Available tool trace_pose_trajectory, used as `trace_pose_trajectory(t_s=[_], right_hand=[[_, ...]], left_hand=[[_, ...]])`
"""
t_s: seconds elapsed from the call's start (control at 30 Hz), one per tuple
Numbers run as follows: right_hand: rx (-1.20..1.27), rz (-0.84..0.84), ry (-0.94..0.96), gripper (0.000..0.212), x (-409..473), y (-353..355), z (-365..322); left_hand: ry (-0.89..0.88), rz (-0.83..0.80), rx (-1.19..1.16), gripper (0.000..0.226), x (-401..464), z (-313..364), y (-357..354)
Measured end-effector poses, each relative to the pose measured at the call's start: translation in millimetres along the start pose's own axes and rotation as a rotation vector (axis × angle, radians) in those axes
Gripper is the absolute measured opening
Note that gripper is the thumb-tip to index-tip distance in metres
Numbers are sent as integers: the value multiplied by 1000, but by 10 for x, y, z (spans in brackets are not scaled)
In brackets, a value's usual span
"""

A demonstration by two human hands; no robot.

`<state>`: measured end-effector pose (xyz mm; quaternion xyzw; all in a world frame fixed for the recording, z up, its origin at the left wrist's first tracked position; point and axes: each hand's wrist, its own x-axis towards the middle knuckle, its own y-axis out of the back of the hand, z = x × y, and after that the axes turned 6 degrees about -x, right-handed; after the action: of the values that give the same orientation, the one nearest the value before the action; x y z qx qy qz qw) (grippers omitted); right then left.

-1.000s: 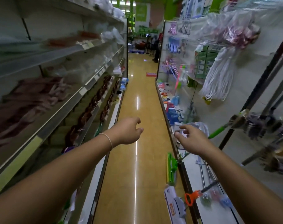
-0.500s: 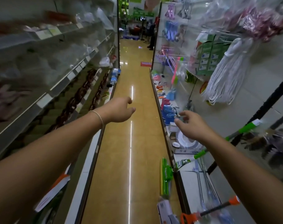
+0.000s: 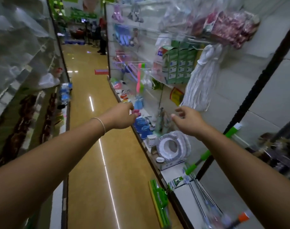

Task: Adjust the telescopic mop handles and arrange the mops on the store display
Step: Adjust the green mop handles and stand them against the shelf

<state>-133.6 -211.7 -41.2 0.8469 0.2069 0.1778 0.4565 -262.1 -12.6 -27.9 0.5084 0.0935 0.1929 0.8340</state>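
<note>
Green mop (image 3: 159,201) leans on the shelf (image 3: 182,195), hands apart.

No text or label here is legible.

flat mop (image 3: 159,200): green head, standing at the shelf's foot. white string mop head (image 3: 200,80): hanging on display wall. green-sleeved mop handle (image 3: 205,155): leaning diagonally.

I see dim, greenish indoor light. Ceiling lamps mirror as white streaks on the glossy floor (image 3: 94,162). Motion blur smears the left shelves (image 3: 16,63) and bottom-right corner. Wide-angle bending curves the edges. Hanging plastic bags (image 3: 174,17) catch soft glare; the far aisle stays soft.
</note>
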Motion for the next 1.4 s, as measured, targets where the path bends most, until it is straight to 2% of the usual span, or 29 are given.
trace_pose_trajectory(t_s=[0.1, 0.2, 0.37, 0.53, 0.73, 0.93, 1.2, 1.33, 1.4], right_hand=[[39, 61, -118, 47, 210, 8, 154], [-25, 81, -235, 46, 347, 35, 444], [-62, 138, -391, 46, 691, 136, 1025], [6, 170, -469, 50, 1221, 143, 1601], [77, 159, -562, 51, 1770, 190, 2126], [109, 221, -703, 46, 1973, 148, 2602], [181, 269, -965, 41, 2133, -149, 3347], [208, 333, -1105, 18, 2257, -315, 3783], [213, 357, -1164, 31, 2342, -394, 4002]], left_hand=[[-90, -20, -12, 39, 521, -32, -4], [-171, -92, -23, 43, 974, 23, -230], [-292, -227, -27, 40, 1647, 402, -699], [-359, -309, -55, 46, 2387, 792, -1159], [-405, -328, -78, 38, 3108, 1128, -1419], [-516, -353, -108, 33, 3536, 1592, -1877], [-699, -553, -88, 39, 3955, 2111, -2787], [-729, -651, -54, 42, 4178, 2249, -3189], [-750, -677, -46, 43, 4316, 2280, -3387]])
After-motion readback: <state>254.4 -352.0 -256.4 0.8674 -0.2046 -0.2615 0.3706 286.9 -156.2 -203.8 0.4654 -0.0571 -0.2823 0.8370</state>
